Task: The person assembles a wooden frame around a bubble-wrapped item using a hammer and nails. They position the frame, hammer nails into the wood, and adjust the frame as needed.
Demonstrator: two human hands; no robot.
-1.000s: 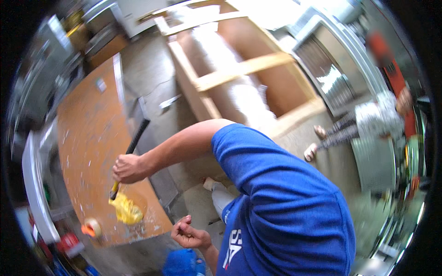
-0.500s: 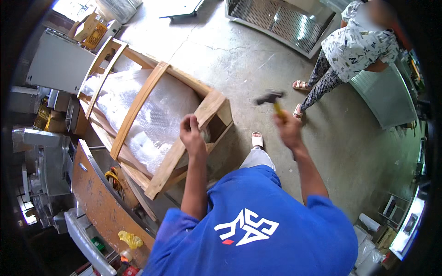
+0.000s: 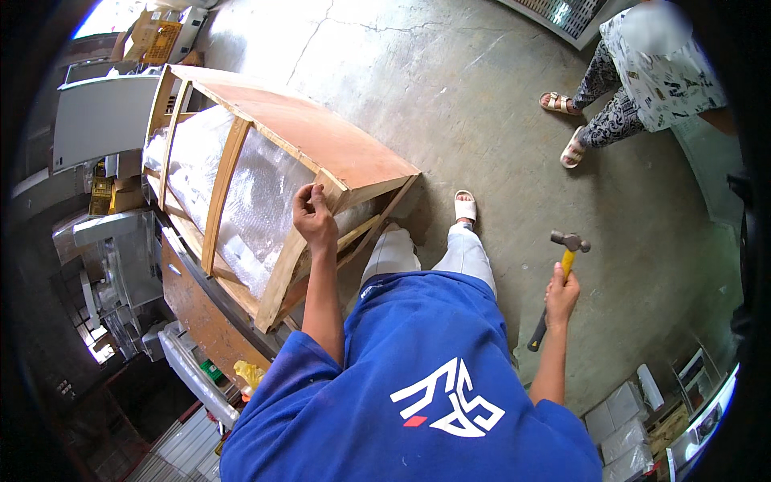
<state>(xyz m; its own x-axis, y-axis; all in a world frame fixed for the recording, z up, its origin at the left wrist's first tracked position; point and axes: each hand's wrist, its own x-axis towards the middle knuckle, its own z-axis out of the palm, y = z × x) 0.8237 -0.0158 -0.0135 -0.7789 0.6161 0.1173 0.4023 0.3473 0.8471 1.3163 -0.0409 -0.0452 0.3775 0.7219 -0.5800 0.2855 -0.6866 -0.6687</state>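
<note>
A ball-peen hammer (image 3: 571, 241) with a yellow shaft and dark grip is in my right hand (image 3: 560, 296), held out to the right over the floor, away from the crate. My left hand (image 3: 316, 221) is pinched closed above the near corner of a wooden crate (image 3: 283, 277). Whatever sits between those fingertips, if anything, is too small to make out. Bubble-wrapped goods (image 3: 261, 189) fill the crate behind its slats. A reddish plywood panel (image 3: 321, 128) covers one of its sides.
A person (image 3: 662, 76) in a patterned shirt stands at the far right. A brown board (image 3: 205, 309) and a wrapped long piece (image 3: 197, 373) lie left of me. Boxes and metal parts crowd the left edge. Wrapped packages (image 3: 622, 434) sit at lower right.
My right hand has swung the hammer away from the crate, to the right and nearer me. The left hand stays pinched by the crate's corner. The whole view has shifted.
</note>
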